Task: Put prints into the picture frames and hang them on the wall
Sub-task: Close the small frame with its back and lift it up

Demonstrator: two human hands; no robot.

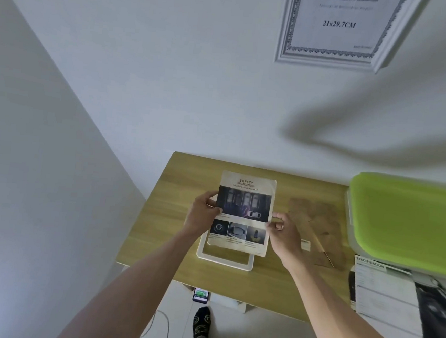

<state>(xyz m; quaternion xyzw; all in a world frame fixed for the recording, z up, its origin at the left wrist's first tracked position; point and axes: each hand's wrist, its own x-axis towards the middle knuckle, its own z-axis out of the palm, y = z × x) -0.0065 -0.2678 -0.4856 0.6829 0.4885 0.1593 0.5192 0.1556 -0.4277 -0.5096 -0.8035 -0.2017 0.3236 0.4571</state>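
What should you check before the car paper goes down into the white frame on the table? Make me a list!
1. Both hands hold the paper: ok. Left hand and right hand grip the SAFETY car print by its side edges.
2. Print above the frame: ok, over the white rectangular picture frame.
3. Frame lying flat on the wooden table: ok.
4. Print lined up straight: not ok, slightly tilted.
5. Brown backing board nearby: ok.
6. Print fits the frame: cannot tell.

The print [243, 213] hides the upper part of the white frame [224, 261] lying under it on the desk [175, 218]. Right of the print, the green-lidded box [409, 223] runs off the edge.
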